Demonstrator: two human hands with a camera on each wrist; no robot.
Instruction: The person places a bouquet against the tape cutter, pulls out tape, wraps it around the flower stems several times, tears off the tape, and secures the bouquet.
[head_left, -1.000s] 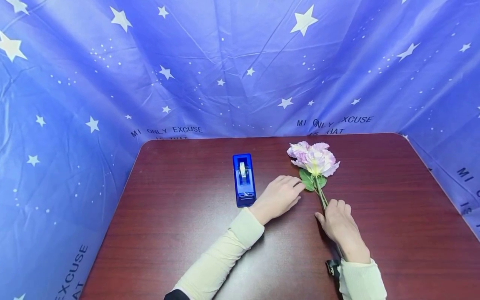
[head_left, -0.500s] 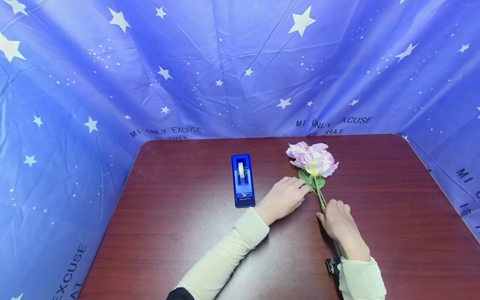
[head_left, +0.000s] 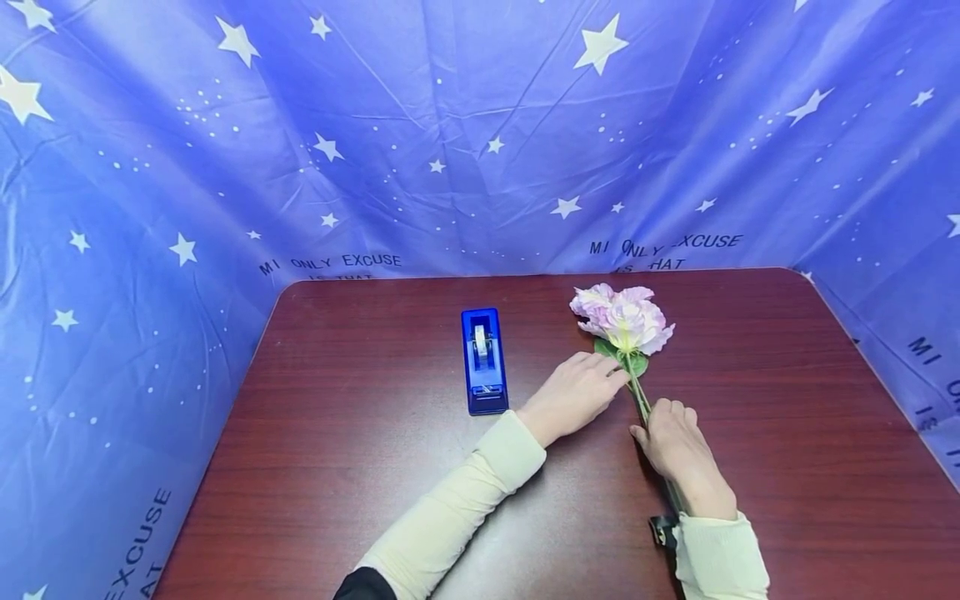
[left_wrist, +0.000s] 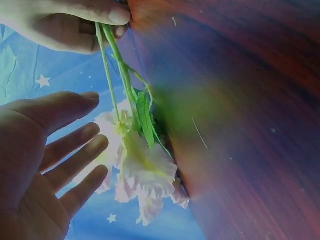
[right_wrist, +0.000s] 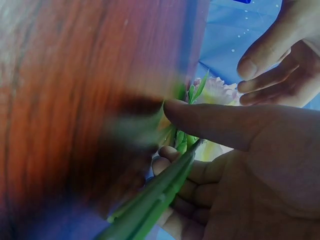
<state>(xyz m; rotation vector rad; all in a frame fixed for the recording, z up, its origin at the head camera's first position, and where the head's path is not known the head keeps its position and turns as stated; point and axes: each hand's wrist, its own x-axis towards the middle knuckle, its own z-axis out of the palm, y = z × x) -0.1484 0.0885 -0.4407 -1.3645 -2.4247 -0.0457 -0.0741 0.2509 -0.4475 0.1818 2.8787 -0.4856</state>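
Pale pink flowers (head_left: 626,321) with green leaves and long green stems (head_left: 640,392) lie on the table, blooms toward the back. My right hand (head_left: 678,454) grips the stems (right_wrist: 160,195) partway down, fingers curled around them in the right wrist view. Just left of the stems, below the blooms, is my left hand (head_left: 573,396). Its fingers (left_wrist: 80,150) are spread and relaxed in the left wrist view, with nothing held. Whether its fingertips touch the leaf cannot be told. The lower stem ends are partly hidden by the right forearm.
A blue tape dispenser (head_left: 486,362) with a roll of clear tape stands left of my left hand on the dark red wooden table (head_left: 337,467). Star-printed blue cloth (head_left: 450,100) hangs behind and at both sides. A small black object (head_left: 663,531) sits by the right cuff.
My left hand has moved a little to the right, closer to the stems. The right hand keeps its grip in about the same place, and the flowers have barely moved.
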